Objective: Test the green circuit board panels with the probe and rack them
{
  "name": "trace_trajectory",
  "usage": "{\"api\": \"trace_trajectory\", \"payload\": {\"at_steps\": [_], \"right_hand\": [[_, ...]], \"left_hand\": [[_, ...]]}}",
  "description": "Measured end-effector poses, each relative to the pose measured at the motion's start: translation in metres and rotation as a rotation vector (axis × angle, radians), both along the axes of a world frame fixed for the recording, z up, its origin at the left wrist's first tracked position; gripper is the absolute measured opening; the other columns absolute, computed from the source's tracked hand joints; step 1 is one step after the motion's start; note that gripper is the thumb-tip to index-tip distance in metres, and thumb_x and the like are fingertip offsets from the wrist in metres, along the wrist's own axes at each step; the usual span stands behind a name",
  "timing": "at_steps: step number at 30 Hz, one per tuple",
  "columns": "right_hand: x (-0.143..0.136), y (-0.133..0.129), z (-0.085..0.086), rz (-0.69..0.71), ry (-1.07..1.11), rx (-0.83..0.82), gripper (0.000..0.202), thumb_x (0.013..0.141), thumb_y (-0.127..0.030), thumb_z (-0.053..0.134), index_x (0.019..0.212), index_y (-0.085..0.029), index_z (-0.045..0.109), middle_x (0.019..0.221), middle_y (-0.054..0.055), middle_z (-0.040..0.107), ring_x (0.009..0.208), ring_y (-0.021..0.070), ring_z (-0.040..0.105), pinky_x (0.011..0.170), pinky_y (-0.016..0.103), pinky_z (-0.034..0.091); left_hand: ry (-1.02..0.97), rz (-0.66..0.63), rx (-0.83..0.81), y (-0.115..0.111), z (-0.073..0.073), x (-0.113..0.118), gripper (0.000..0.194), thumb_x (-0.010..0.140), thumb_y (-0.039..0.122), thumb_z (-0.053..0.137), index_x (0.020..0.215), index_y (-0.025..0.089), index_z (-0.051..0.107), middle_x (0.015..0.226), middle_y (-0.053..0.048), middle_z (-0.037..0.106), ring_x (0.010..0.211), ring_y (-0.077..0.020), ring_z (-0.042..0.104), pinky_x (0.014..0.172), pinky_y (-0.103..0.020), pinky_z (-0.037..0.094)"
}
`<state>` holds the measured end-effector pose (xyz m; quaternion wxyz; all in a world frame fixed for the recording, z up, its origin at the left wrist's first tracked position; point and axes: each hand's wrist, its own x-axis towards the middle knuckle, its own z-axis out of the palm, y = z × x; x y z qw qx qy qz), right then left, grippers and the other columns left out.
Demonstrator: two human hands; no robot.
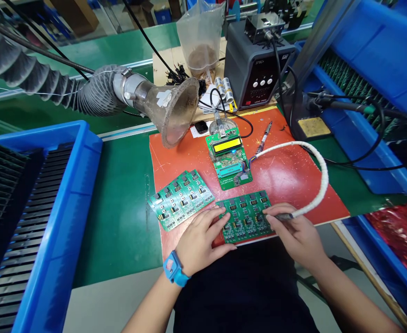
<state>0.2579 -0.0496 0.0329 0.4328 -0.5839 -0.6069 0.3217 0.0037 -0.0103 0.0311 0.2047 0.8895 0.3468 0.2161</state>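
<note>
Left edge: blue crate point(87, 162), dark slotted racks inside. Upper left, a grey corrugated hose point(102, 88) runs in and ends in a cloudy funnel point(180, 113) over the upper-left corner of the red mat point(279, 180).

Centre, left part of mat: fanned stack of green boards point(185, 199), overlapping, face up. Just below and right, left hand point(201, 238), blue wristband point(175, 268) at the wrist. Fingers loosely spread and bent, fingertips on the left end of the circuit panel point(242, 223); nothing gripped.

Panel lies at lower centre, by the near edge of the mat, small displays along its upper part. Above it, the tester board point(227, 173) with lit yellow screen point(227, 145). Clear plastic bag point(203, 37) top centre, brown contents at its bottom. Dark control unit point(259, 69) right of it, three white buttons on front. Pen point(265, 137) on mat, right of tester board.

Right hand point(298, 233) at the panel's right end, thumb and fingers pinching the dark probe point(284, 216); white-wrapped cable point(324, 171) arcs from it back to the tester board.

Far right: blue bin point(380, 27) at top, red glossy wrapping point(401, 231) lower down.
</note>
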Motion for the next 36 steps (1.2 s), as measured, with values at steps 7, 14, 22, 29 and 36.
{"api": "trace_trajectory", "payload": {"at_steps": [7, 14, 22, 29, 36], "right_hand": [[0.0009, -0.0004, -0.0012, 0.009, -0.008, 0.01, 0.006, 0.096, -0.021, 0.054, 0.099, -0.024, 0.059, 0.099, 0.005, 0.062, 0.086, 0.0185, 0.062, 0.074, 0.03, 0.052], [-0.0004, 0.0, -0.0026, 0.005, -0.01, 0.006, 0.006, 0.097, -0.021, 0.054, 0.099, -0.023, 0.059, 0.099, 0.005, 0.062, 0.085, 0.0182, 0.062, 0.074, 0.03, 0.052], [-0.0015, 0.0002, -0.0043, -0.003, 0.004, 0.01, 0.006, 0.097, -0.021, 0.054, 0.1, -0.023, 0.058, 0.099, 0.005, 0.061, 0.087, 0.0187, 0.061, 0.073, 0.03, 0.051], [-0.0002, -0.0007, -0.0032, 0.002, -0.002, 0.022, 0.005, 0.097, -0.021, 0.054, 0.1, -0.023, 0.058, 0.098, 0.006, 0.061, 0.089, 0.019, 0.061, 0.073, 0.03, 0.051], [-0.0011, -0.0008, -0.0035, -0.001, 0.003, 0.011, 0.006, 0.097, -0.021, 0.053, 0.1, -0.023, 0.058, 0.098, 0.005, 0.061, 0.088, 0.0187, 0.061, 0.071, 0.029, 0.051]], "left_hand": [[-0.007, 0.003, 0.006, -0.0003, -0.0014, -0.0008, 0.063, 0.086, 0.052, 0.063, 0.135, 0.016, 0.047, 0.13, -0.017, 0.056, 0.122, -0.0305, 0.055, 0.098, -0.047, 0.052], [0.007, 0.004, 0.017, -0.0006, -0.0022, -0.0007, 0.063, 0.087, 0.054, 0.061, 0.135, 0.015, 0.047, 0.131, -0.016, 0.056, 0.122, -0.0309, 0.055, 0.098, -0.047, 0.053], [0.013, 0.003, 0.02, -0.0007, -0.0034, -0.0005, 0.064, 0.087, 0.055, 0.06, 0.136, 0.016, 0.046, 0.131, -0.017, 0.056, 0.122, -0.0309, 0.055, 0.097, -0.047, 0.053], [0.009, 0.001, 0.027, -0.0004, -0.0015, -0.0002, 0.063, 0.088, 0.054, 0.059, 0.135, 0.015, 0.047, 0.13, -0.016, 0.056, 0.121, -0.0304, 0.055, 0.098, -0.046, 0.053], [0.011, 0.004, 0.023, -0.0007, -0.0022, -0.0005, 0.063, 0.087, 0.053, 0.062, 0.135, 0.015, 0.047, 0.131, -0.017, 0.056, 0.122, -0.0309, 0.055, 0.097, -0.047, 0.053]]}}
